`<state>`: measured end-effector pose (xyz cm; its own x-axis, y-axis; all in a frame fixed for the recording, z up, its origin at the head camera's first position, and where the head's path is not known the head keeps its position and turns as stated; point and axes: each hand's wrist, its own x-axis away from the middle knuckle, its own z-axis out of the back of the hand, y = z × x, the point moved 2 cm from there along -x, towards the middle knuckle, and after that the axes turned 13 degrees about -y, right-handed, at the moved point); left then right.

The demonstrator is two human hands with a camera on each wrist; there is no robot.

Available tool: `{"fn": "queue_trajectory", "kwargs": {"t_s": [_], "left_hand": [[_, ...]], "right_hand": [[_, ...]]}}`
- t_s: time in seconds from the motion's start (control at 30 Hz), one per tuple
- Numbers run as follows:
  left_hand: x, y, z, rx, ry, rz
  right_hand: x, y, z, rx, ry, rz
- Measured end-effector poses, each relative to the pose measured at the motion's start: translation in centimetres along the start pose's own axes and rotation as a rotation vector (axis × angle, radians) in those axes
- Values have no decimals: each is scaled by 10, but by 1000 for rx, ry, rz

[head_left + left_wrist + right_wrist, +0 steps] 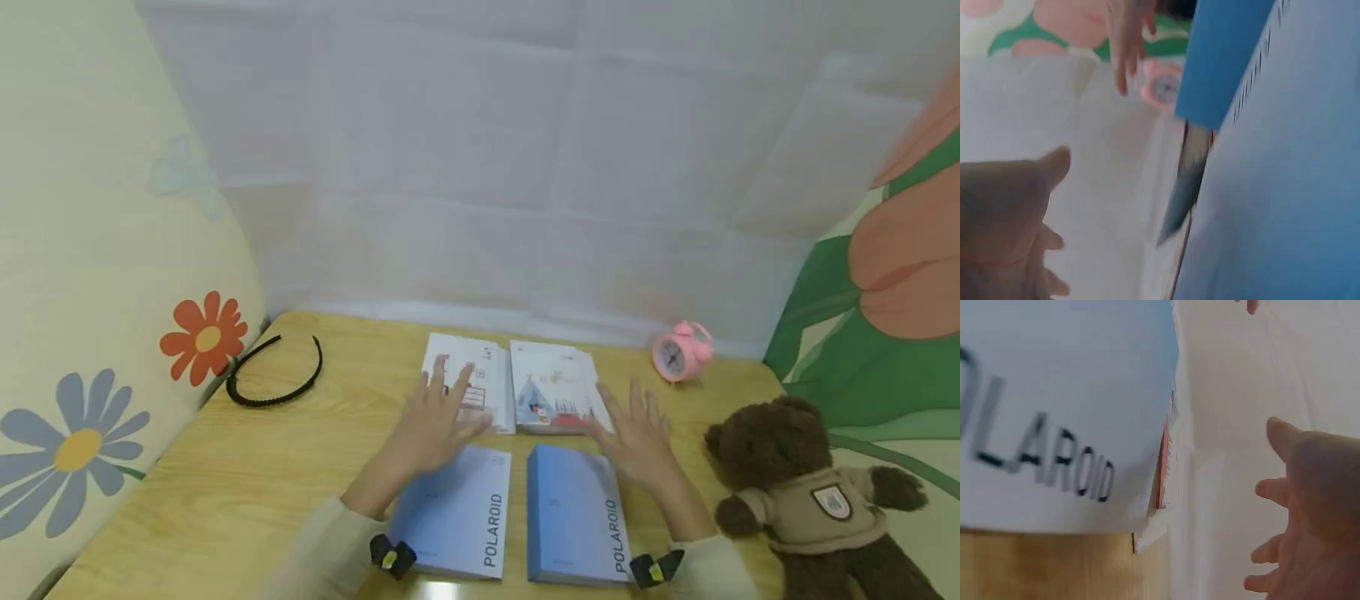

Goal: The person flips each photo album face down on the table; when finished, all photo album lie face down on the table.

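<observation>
Two blue albums marked POLAROID lie side by side at the table's front, the left album (457,517) and the right album (573,517). Behind them are two white illustrated stacks, the left stack (480,375) and the right stack (555,379) with a tent picture. My left hand (431,425) hovers with spread fingers over the left stack's front and the album's far edge, partly hiding both. My right hand (637,437) is likewise spread, beside the right stack's near corner. In the wrist views both hands look raised above the albums, holding nothing.
A black headband (277,400) lies at the left of the wooden table (330,458). At the back right stands a pink alarm clock (678,354). A brown teddy bear (780,442) in a beige top lies at the right edge. White cloth (450,167) hangs behind.
</observation>
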<state>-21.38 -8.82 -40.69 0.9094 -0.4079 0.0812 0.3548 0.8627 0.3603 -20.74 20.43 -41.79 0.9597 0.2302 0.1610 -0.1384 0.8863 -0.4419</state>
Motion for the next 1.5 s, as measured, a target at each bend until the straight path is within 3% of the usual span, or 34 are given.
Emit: {"fn": "queue_trajectory", "kwargs": {"t_s": [0.07, 0.17, 0.3, 0.47, 0.67, 0.87, 1.0, 1.1, 1.3, 1.5], "left_hand": [[15, 15, -8, 18, -49, -62], [36, 38, -25, 67, -191, -134], [48, 58, -53, 23, -361, -153], [47, 69, -79, -78, -374, -108], [41, 80, -93, -9, -350, -138], [44, 85, -87, 162, -360, -179], [50, 91, -70, 396, -373, -218], [53, 95, -54, 478, -349, -243], [57, 102, -32, 372, -280, -309], [56, 109, -29, 311, -254, -338]], "right_hand": [[8, -3, -6, -3, -21, 24], [19, -6, -15, -37, -71, 64], [25, -10, -25, -114, -105, 121], [27, -8, -36, -165, -136, 160], [27, -7, -41, -192, -92, 105], [25, -14, -42, -247, -41, 105], [25, -19, -40, -321, -56, 117], [26, -22, -39, -413, -87, 123], [32, -23, -35, -617, -148, 129], [39, -21, -35, -834, -218, 195]]}}
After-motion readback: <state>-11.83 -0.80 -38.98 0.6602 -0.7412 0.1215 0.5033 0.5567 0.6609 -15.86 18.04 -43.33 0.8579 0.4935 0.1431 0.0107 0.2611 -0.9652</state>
